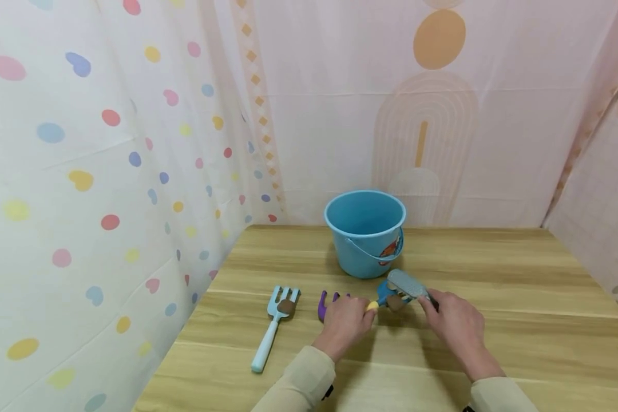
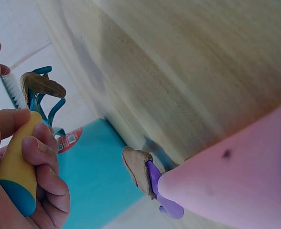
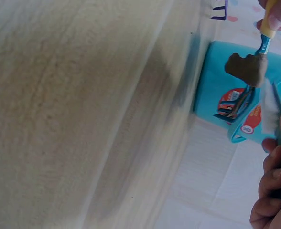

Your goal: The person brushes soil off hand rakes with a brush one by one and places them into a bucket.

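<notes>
Your left hand (image 1: 346, 321) is wrapped round the yellow handle (image 2: 17, 160) of the blue fork (image 1: 384, 292), thumb laid along its upper end, and lifts it above the table (image 1: 525, 320). A brown lump (image 3: 245, 69) sits on the fork where the tines begin. Your right hand (image 1: 455, 321) is closed on the brush (image 1: 407, 284), fingers curled about its dark handle, with the grey back uppermost in the head view. The white bristles (image 3: 269, 109) face the tines, right beside the lump; whether they touch it you cannot tell from these views. So your two hands meet in front of the bucket (image 1: 357, 257), the fork coming in from your left and the brush from your right. The bucket stands upright on the table, its thin handle (image 1: 371, 254) hanging down in front, with a red sticker (image 3: 232, 101) on its wall. Just beyond your left hand, and partly hidden by it in the head view, lies the purple rake (image 1: 321, 306), whose pink handle (image 2: 236, 167) shows from the left wrist; a second lump (image 2: 138, 171) is on its head. Farther left rests the pale fork (image 1: 265, 344), tines away from you, a third lump (image 1: 286, 306) on them.
</notes>
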### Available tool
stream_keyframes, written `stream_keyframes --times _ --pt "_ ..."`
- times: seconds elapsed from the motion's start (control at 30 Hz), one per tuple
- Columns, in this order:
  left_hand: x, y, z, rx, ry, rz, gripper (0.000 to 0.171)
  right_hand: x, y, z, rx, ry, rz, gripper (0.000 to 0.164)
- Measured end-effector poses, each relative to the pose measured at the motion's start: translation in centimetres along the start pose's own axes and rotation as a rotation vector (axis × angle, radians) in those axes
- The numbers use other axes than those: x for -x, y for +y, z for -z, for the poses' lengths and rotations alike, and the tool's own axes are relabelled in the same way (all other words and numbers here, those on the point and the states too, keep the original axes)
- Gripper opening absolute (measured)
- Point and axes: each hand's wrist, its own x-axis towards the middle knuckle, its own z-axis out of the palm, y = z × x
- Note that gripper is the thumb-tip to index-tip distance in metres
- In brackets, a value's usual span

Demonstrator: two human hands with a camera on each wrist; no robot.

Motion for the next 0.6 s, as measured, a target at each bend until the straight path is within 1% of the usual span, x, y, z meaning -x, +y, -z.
stream_keyframes --times 0.07,0.17,0.27,0.37,0.6 --pt "-0.02 0.0 0.03 -0.005 -0.004 0.0 0.034 0.1 -0.19 0.07 0.008 -0.005 0.046 0.036" --pt "-0.14 0.01 0.05 -0.013 -0.008 0.009 0.036 0.18 -0.31 -0.21 0.04 0.026 0.136 0.03" --pt "-0.2 0.08 0.05 -0.013 -0.023 0.025 0.035 0.33 -0.25 -0.56 0.071 0.064 0.18 0.025" --pt "-0.2 0.2 0.13 -0.009 -0.034 0.037 0.035 0.44 -0.23 -0.66 0.087 0.072 0.159 0.026" --pt "-0.24 0.39 0.15 -0.006 -0.041 0.042 0.035 0.54 -0.03 -0.58 0.07 0.041 0.084 0.031"
